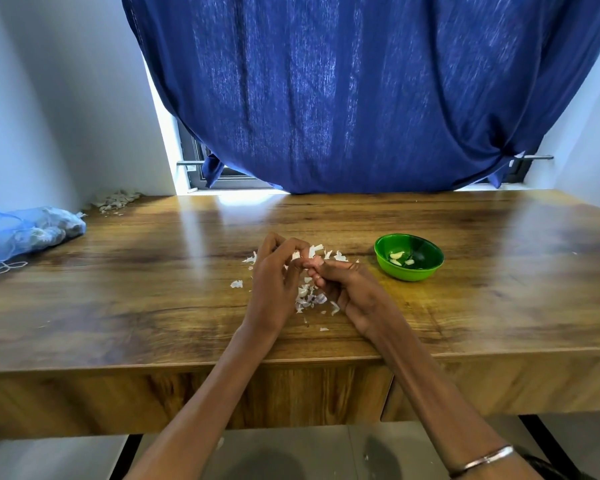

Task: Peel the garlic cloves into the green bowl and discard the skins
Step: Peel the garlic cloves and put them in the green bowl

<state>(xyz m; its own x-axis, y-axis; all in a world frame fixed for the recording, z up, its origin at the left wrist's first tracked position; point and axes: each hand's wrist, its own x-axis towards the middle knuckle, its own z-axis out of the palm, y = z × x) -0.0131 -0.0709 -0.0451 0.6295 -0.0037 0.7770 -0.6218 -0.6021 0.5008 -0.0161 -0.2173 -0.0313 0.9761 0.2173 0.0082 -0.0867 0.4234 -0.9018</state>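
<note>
Both hands meet over the middle of the worktop [465,306], fingertips together. The left hand [274,275] has its fingers curled inward toward the right; the right hand [343,285] has its fingers curled back toward the left. At the point where the two grips meet, a small pale piece, taken to be a clove [297,256], shows between the fingers. Most of it is covered by the fingers, so whether it is peeled cannot be told. Each grip is narrow and closed on this piece.

Directly beneath and around the hands lies a scatter of white skins [309,299]. Part of the scatter is hidden under the palms, and its full spread cannot be made out. One loose scrap sits just left of the left hand.

To the right of the right hand, apart from it, stands the green bowl [426,271]. It holds a few pale peeled cloves [397,255]; their exact count is unclear at this size.

Far to the left of the left hand, a blue mesh bag [25,233] lies at the worktop edge, cut off by the frame border. Its contents are blurred. Behind it, in the corner, sits a second heap of skins [115,200], dim and indistinct.

A bangle [482,460] is on the right wrist. A blue curtain [361,98] hangs behind the worktop.
</note>
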